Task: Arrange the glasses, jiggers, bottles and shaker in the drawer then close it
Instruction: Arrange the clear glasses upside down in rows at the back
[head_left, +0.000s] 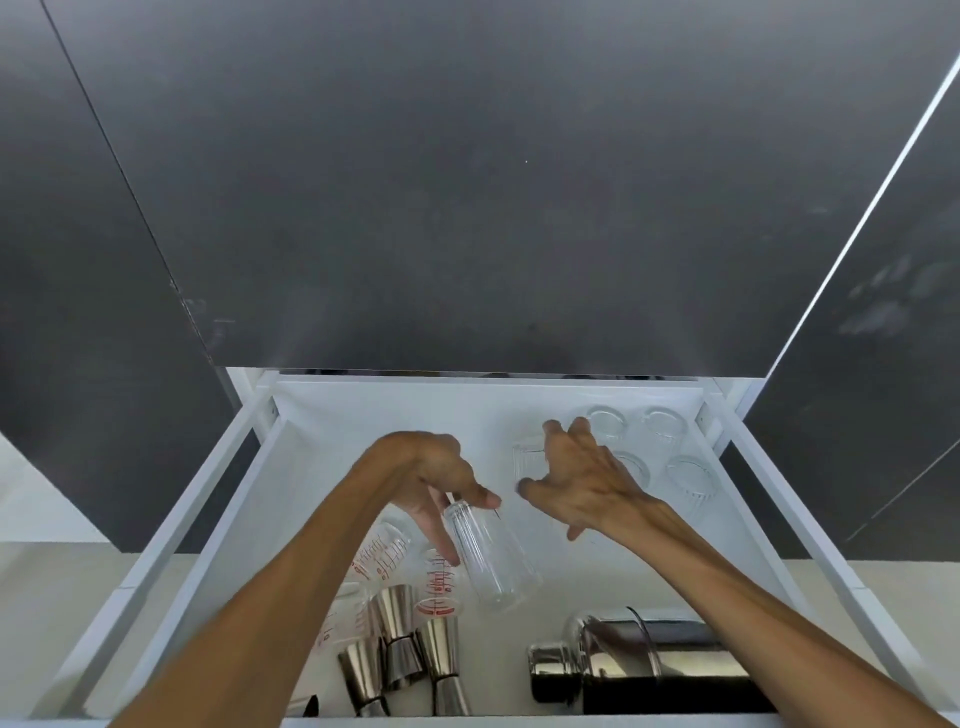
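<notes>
The white drawer (332, 415) is pulled open below me. My left hand (436, 478) grips a tall ribbed clear glass (491, 561), tilted with its open end toward the drawer's front. My right hand (576, 478) hovers with fingers spread around an upright ribbed glass (527, 460). Several more upright glasses (662, 426) stand in the back right corner. Steel jiggers (397, 644) and clear measuring cups with red marks (439, 577) lie at the front left. The steel shaker (623, 660) lies on its side at the front right.
Dark grey cabinet fronts (467, 208) rise behind the drawer and on both sides. White drawer rails (810, 519) run along both sides. A dark object (311, 706) peeks out at the front left corner, under my left forearm.
</notes>
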